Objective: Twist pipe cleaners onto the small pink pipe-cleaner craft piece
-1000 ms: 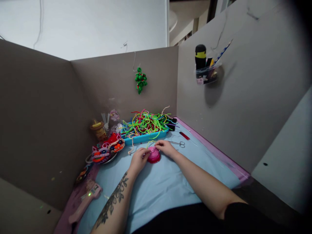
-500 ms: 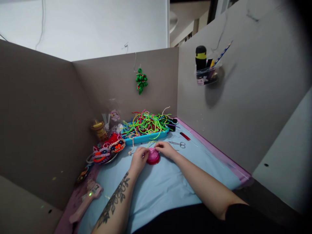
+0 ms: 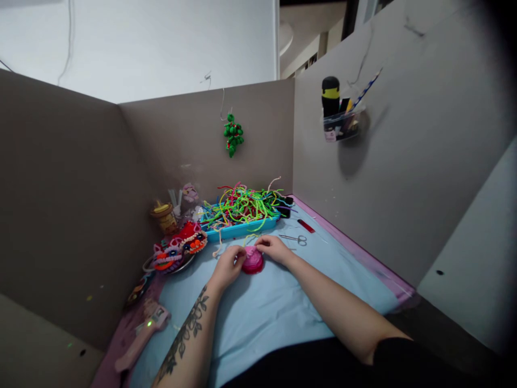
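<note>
A round pink piece [image 3: 254, 261], darker pink along its lower edge, rests on the light blue cloth [image 3: 278, 307] between my hands. It looks made of coiled, fuzzy strands. At its left side my left hand [image 3: 230, 264] pinches the upper edge with thumb and fingertips. My right hand [image 3: 274, 248] has its fingers closed at the upper right edge of the same piece. A thin yellow-green strand [image 3: 252, 235] lies just behind it. Exactly what is between the fingertips is too small to make out.
Behind my hands, a blue tray [image 3: 234, 231] overflows with colourful pipe cleaners [image 3: 246, 207]. Scissors [image 3: 297, 239] and a red strip [image 3: 306, 226] lie to the right. At left are finished fuzzy animal faces [image 3: 169, 257], a cup [image 3: 164, 216] and a pink glue gun [image 3: 141, 334]. Grey panels surround the table.
Almost nothing differs. The view has shifted very slightly, and both hands stay at the pink piece with small finger movements.
</note>
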The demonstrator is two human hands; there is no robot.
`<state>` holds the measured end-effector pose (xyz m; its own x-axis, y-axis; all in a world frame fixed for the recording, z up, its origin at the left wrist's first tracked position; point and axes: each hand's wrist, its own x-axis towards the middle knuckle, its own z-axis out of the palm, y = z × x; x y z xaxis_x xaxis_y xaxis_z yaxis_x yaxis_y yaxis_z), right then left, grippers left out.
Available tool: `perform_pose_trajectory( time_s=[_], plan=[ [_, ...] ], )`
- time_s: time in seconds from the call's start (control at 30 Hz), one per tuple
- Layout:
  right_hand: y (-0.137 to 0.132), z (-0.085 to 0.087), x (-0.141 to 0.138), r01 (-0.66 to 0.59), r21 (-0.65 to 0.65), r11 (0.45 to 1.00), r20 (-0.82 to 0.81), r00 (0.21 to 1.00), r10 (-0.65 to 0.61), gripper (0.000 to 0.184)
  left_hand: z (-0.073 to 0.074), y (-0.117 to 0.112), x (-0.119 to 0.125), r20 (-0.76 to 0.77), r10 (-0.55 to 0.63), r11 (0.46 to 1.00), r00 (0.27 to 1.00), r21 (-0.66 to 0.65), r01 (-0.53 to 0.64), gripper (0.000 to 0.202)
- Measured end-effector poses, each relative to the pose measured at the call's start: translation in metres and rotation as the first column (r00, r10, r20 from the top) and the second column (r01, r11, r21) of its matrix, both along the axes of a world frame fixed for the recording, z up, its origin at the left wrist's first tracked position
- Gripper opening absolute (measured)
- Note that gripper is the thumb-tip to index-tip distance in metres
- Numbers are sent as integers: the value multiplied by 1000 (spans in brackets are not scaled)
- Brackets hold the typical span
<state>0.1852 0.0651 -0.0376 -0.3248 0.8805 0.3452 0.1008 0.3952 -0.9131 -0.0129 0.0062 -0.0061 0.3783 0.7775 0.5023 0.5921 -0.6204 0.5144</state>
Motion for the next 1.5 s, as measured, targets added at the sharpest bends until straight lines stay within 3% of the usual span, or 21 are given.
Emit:
perform_pose_trajectory(
  time_s=[0.27,0.43,0.67,0.87,1.1,1.2,1.33,1.5],
  plan=[
    [-1,0,-1,-2,-5,1000,-5,1000,2,12,4,0,0,0,31,999,1000,17,-31,12],
    [0,-1,0,-2,-7,1000,-5,1000,2,11,5,-3,0,67,-40,993,997,-106,47,11],
    [-1,0,-2,-6,-13,1000,-9,1000,6,11,1,3,5,145,94,991,985,-103,-79,6],
    [-3,2,-3,-5,3,1000,-3,1000,5,10,5,4,13,278,205,968,938,-197,-153,6],
    [-4,3,-3,-13,23,1000,11,1000,13,10,1,6,18,349,202,974,915,-170,-151,6],
    [-4,3,-3,-9,12,1000,7,1000,9,10,-2,8,11,304,183,979,935,-146,-144,8],
    [-4,3,-3,-3,2,1000,12,1000,3,11,-3,10,0,112,105,994,988,-36,-101,13],
    [-4,3,-3,-4,2,1000,12,1000,4,12,-2,9,-3,-54,51,998,997,28,-50,18]
  ],
)
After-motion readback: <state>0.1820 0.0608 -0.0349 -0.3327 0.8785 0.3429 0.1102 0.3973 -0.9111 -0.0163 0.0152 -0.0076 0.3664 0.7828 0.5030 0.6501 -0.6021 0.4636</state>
